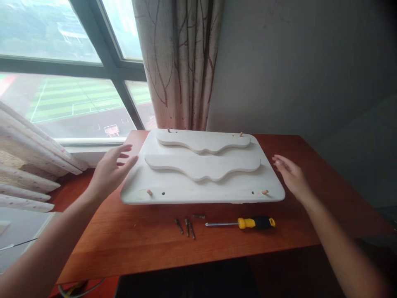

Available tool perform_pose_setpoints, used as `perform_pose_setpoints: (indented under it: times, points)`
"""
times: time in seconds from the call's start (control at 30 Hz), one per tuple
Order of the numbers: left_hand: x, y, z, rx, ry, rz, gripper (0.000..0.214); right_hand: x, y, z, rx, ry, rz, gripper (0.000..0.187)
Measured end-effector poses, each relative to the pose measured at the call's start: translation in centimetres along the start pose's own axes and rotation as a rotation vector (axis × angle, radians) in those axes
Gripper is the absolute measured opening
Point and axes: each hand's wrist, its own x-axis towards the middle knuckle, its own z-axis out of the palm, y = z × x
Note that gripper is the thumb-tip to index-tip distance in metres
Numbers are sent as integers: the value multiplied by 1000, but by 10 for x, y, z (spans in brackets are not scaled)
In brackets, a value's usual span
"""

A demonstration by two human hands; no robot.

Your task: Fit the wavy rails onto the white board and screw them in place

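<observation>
Crosswise on the reddish, wood-grained counter (149, 244) lies a white, round-cornered board (204, 191), long axis left to right. Smooth, scalloped strips (203, 165) lie parallel on it; stubby wooden pegs (149, 193) point up near its corners. Beside its short ends, the left hand's (115, 165) grip is wide, the right hand's (290, 173) narrower.

Middle curtain (180, 62) (and window (107, 68)) tops out of view
</observation>
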Motion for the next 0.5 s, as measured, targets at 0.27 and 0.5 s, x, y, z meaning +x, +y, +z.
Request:
perform_pose_setpoints:
  times: [0.27, 0.5]
  points:
    - [-13, 0, 11, -563, -332, -366, 64, -11, 12, 25, 405, -67, 308, 52]
    - [-14, 8, 15, -702, -292, -446, 60, -10, 6, 27, 477, -30, 367, 54]
